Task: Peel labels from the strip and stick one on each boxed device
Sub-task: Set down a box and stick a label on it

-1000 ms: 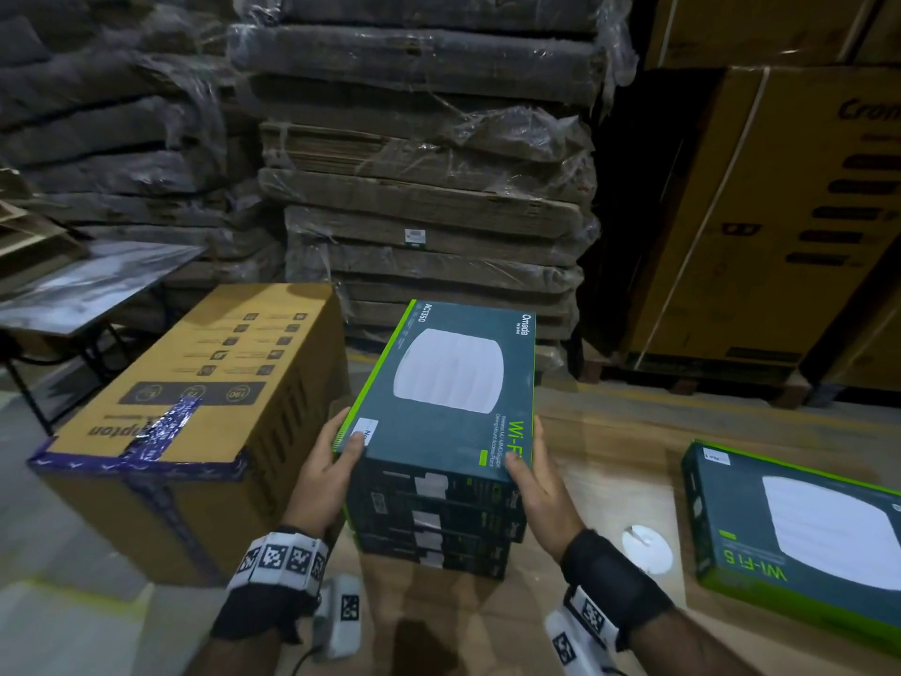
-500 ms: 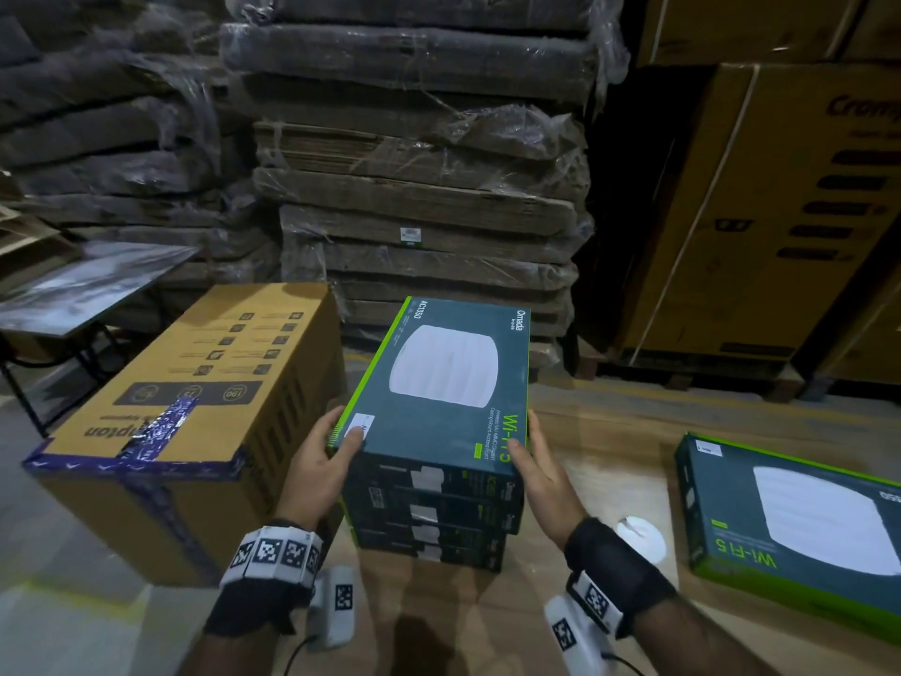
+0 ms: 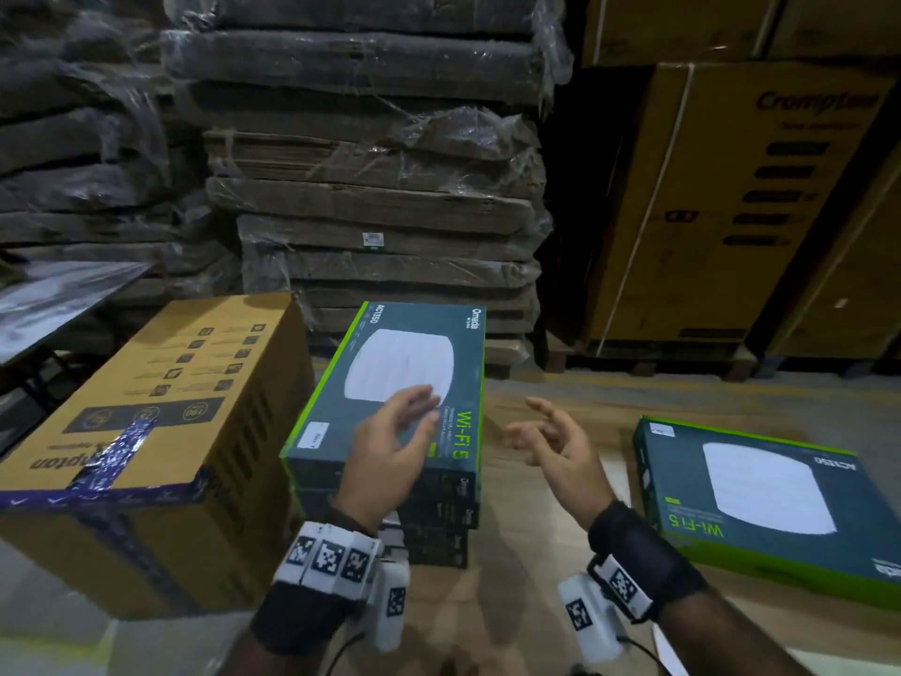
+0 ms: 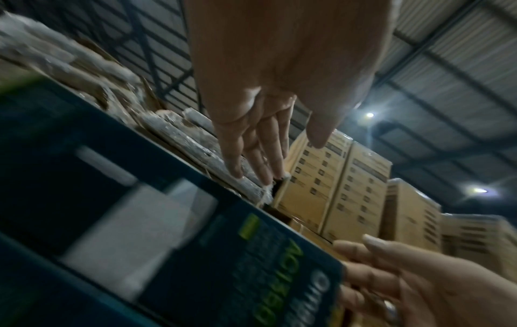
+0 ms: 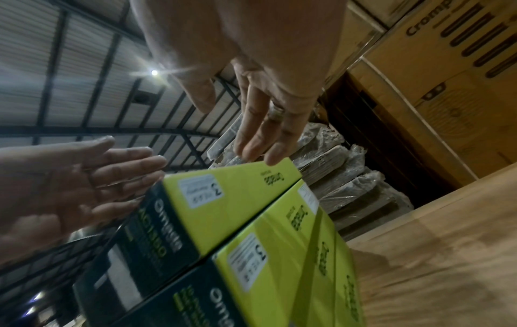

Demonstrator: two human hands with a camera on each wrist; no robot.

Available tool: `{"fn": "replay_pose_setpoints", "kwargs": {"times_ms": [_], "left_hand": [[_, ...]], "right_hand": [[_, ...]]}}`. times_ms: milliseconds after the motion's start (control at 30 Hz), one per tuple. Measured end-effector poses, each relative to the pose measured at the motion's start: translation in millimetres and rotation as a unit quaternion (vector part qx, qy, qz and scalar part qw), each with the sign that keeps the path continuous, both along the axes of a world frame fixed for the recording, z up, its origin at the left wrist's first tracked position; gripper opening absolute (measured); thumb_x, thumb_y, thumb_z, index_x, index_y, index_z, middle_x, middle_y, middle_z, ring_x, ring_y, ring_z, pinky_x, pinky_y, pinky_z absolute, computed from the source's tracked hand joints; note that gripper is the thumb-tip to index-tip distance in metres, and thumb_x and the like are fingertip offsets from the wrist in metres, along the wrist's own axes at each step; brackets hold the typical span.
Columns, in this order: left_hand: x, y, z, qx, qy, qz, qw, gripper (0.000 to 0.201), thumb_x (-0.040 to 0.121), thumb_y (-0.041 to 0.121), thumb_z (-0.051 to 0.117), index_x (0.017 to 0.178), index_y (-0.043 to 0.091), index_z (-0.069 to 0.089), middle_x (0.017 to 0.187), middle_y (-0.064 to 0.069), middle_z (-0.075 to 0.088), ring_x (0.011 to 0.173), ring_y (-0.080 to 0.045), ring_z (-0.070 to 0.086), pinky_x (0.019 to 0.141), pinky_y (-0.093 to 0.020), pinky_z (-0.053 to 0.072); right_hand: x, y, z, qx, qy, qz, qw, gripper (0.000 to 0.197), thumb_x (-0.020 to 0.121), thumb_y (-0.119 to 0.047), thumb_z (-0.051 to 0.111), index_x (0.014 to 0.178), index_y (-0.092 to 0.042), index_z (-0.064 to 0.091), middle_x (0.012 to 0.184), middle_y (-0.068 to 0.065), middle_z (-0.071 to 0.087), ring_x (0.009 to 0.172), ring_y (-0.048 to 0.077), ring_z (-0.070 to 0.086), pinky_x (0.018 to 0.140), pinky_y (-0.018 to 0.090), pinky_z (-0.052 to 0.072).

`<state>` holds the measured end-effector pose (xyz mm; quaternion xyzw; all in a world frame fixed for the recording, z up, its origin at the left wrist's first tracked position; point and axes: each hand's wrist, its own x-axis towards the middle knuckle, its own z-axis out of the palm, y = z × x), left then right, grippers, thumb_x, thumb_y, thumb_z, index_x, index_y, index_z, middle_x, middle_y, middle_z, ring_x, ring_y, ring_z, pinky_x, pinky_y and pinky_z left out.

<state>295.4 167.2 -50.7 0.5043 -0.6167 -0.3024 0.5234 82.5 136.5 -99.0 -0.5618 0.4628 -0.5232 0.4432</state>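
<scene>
Both hands had let go of the top box [image 3: 390,383], which they gripped half a second before. The left hand [image 3: 390,456] hovered over its near end and the right hand [image 3: 556,446] beside it, fingers loose, holding nothing. The box lay flat on the stack [image 3: 439,524], long axis running away from the person. It was dark teal, green-edged, with a white label [image 3: 314,435] at its near left corner.
</scene>
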Motion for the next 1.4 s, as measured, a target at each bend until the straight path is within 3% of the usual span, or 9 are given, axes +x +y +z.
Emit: {"fn": "replay_pose_setpoints", "kwargs": {"times_ms": [100,233,567,733,867,1000,1167,1300,1400], "left_hand": [[-50,-9,-8,0.012,0.003,-0.058,0.998,0.025,0.087,0.021,0.061,0.111,0.026,0.06,0.104,0.003,0.071,0.102,-0.005,0.065,0.088,-0.035,0.055],[-113,-20,-26,0.012,-0.025,-0.095,0.995,0.025,0.088,0.02,0.063,0.106,0.036,0.057,0.1,0.004,0.071,0.095,-0.002,0.066,0.082,-0.025,0.055],[-263,-39,-102,0.13,-0.043,-0.15,0.979,0.016,0.088,0.016,0.064,0.103,0.022,0.063,0.09,0.004,0.07,0.084,-0.003,0.065,0.069,-0.011,0.048],[-316,-40,-134,0.164,-0.062,-0.154,0.972,0.017,0.086,0.019,0.067,0.103,0.019,0.066,0.086,0.004,0.072,0.082,-0.008,0.067,0.077,-0.027,0.054],[-345,-46,-153,0.17,-0.103,-0.139,0.97,0.022,0.087,0.013,0.065,0.109,0.01,0.064,0.097,-0.001,0.07,0.091,-0.011,0.065,0.08,-0.024,0.05],[-358,-49,-168,0.192,-0.149,-0.139,0.96,0.029,0.083,0.011,0.068,0.112,0.01,0.062,0.107,-0.002,0.068,0.099,-0.015,0.064,0.084,-0.023,0.048],[-363,-49,-178,0.15,-0.34,-0.152,0.916,0.05,0.077,0.021,0.072,0.124,0.022,0.056,0.123,0.004,0.058,0.117,-0.021,0.05,0.097,-0.025,0.033],[-363,-53,-187,0.165,-0.449,-0.154,0.865,0.069,0.08,0.028,0.069,0.141,0.028,0.036,0.149,-0.001,0.026,0.135,-0.022,0.026,0.11,-0.029,0.023],[-357,-56,-193,0.225,-0.346,-0.084,0.907,0.08,0.068,0.018,0.079,0.137,0.012,0.038,0.141,-0.015,0.04,0.128,-0.029,0.04,0.104,-0.031,0.03]], "right_hand": [[-32,5,4,0.008,-0.029,-0.028,0.999,0.021,0.095,-0.007,0.054,0.116,-0.01,0.056,0.079,0.004,0.072,0.065,0.008,0.063,0.058,0.016,0.047],[-89,16,-5,0.021,-0.005,-0.092,0.996,0.017,0.095,-0.011,0.054,0.11,-0.013,0.061,0.077,0.006,0.073,0.066,0.011,0.063,0.059,0.024,0.047],[-236,48,-50,0.061,-0.013,-0.252,0.966,0.014,0.095,-0.001,0.051,0.104,-0.004,0.06,0.072,0.014,0.068,0.053,0.003,0.06,0.052,0.012,0.045],[-290,50,-81,0.09,-0.011,-0.307,0.948,0.012,0.094,0.0,0.052,0.102,-0.004,0.06,0.066,0.007,0.067,0.058,0.007,0.063,0.061,0.018,0.051],[-335,47,-104,0.107,0.007,-0.364,0.925,0.022,0.092,-0.001,0.055,0.088,-0.022,0.06,0.063,-0.003,0.067,0.068,0.018,0.064,0.074,0.037,0.05],[-372,47,-117,0.141,0.098,-0.43,0.886,0.012,0.088,-0.005,0.061,0.098,-0.009,0.066,0.086,0.005,0.07,0.09,0.026,0.067,0.081,0.032,0.047],[-403,41,-137,0.272,0.254,-0.441,0.817,0.048,0.082,-0.019,0.068,0.126,-0.007,0.054,0.128,0.019,0.047,0.12,0.04,0.043,0.097,0.044,0.038],[-414,37,-151,0.311,0.249,-0.404,0.823,0.055,0.077,-0.024,0.071,0.125,-0.007,0.052,0.123,0.018,0.054,0.114,0.039,0.05,0.092,0.043,0.042],[-419,36,-154,0.332,0.212,-0.416,0.819,0.053,0.072,-0.026,0.077,0.113,0.0,0.054,0.113,0.022,0.06,0.102,0.038,0.059,0.083,0.04,0.047]]}}
